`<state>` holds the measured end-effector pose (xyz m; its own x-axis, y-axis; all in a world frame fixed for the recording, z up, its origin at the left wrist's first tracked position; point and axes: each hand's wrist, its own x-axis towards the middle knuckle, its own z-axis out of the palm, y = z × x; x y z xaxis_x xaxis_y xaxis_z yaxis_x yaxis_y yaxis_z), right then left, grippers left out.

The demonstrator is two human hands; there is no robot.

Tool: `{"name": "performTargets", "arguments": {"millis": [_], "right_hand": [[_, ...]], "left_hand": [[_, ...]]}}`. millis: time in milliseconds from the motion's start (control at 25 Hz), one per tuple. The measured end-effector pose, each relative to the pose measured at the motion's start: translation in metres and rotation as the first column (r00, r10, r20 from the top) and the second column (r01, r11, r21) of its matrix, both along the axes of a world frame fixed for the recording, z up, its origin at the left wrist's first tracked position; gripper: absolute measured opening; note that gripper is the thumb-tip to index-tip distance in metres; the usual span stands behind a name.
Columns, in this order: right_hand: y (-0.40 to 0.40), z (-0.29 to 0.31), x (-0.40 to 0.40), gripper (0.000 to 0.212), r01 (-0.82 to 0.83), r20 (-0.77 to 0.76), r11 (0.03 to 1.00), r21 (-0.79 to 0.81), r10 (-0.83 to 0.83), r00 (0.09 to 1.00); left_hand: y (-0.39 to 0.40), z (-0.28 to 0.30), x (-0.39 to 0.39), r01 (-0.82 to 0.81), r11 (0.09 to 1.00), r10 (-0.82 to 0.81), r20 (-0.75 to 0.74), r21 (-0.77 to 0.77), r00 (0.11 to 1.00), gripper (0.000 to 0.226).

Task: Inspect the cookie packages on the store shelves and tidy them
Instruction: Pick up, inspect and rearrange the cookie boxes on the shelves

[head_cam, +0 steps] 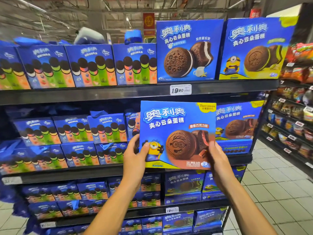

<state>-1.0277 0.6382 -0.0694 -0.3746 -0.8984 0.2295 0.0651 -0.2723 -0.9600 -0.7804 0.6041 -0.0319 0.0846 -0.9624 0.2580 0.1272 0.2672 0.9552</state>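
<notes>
I hold a blue cookie box (177, 126) upright in front of the middle shelf; it shows a yellow cartoon figure and a brown sandwich cookie. My left hand (135, 154) grips its lower left edge, thumb on the front. My right hand (216, 156) grips its lower right corner, thumb on the front. A matching box (237, 122) stands on the middle shelf (101, 173) just behind it to the right.
The top shelf (84, 94) carries two large cookie boxes (188, 50) at right and several smaller blue packs (91, 65) at left. More packs fill the lower shelves. A price tag (180, 89) sits on the top rail. A snack rack (294, 106) and tiled aisle floor (274, 192) lie at right.
</notes>
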Motion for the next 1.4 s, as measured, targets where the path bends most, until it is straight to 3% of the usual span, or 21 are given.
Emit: {"name": "performTargets", "arguments": {"millis": [120, 200, 560, 680, 800, 960, 1200, 1400], "right_hand": [[-0.015, 0.000, -0.030, 0.041, 0.002, -0.152, 1.000, 0.011, 0.000, 0.988], [-0.024, -0.005, -0.048, 0.030, -0.005, -0.163, 1.000, 0.027, 0.009, 0.987], [-0.071, 0.003, -0.091, 0.046, -0.122, -0.224, 0.992, 0.013, 0.122, 0.967], [-0.081, 0.006, -0.098, 0.038, -0.130, -0.240, 0.991, -0.021, 0.122, 0.963], [-0.082, 0.004, -0.107, 0.025, -0.097, -0.251, 0.995, -0.032, 0.086, 0.964], [-0.082, 0.002, -0.113, 0.041, -0.060, -0.284, 0.997, -0.039, 0.046, 0.958], [-0.091, 0.009, -0.108, 0.040, -0.017, -0.269, 0.998, -0.060, 0.001, 0.963], [-0.096, 0.012, -0.109, 0.046, 0.121, -0.467, 0.992, -0.033, -0.122, 0.876]], "left_hand": [[-0.009, -0.004, -0.030, -0.023, 0.999, 0.022, 0.044, 0.026, 0.999, 0.039], [-0.014, -0.010, -0.048, -0.036, 0.998, 0.033, 0.065, 0.045, 0.997, 0.041], [-0.038, -0.012, -0.090, -0.193, 0.981, 0.189, 0.110, 0.025, 0.976, 0.046], [-0.042, -0.010, -0.095, -0.222, 0.975, 0.219, 0.127, 0.010, 0.967, 0.045], [-0.042, -0.013, -0.104, -0.217, 0.976, 0.217, 0.128, -0.008, 0.968, 0.044], [-0.048, -0.015, -0.114, -0.217, 0.976, 0.217, 0.153, -0.015, 0.964, 0.044], [-0.069, -0.019, -0.111, -0.253, 0.967, 0.252, 0.176, -0.019, 0.952, 0.047], [-0.085, -0.024, -0.112, -0.328, 0.943, 0.334, 0.233, -0.064, 0.914, 0.042]]}}
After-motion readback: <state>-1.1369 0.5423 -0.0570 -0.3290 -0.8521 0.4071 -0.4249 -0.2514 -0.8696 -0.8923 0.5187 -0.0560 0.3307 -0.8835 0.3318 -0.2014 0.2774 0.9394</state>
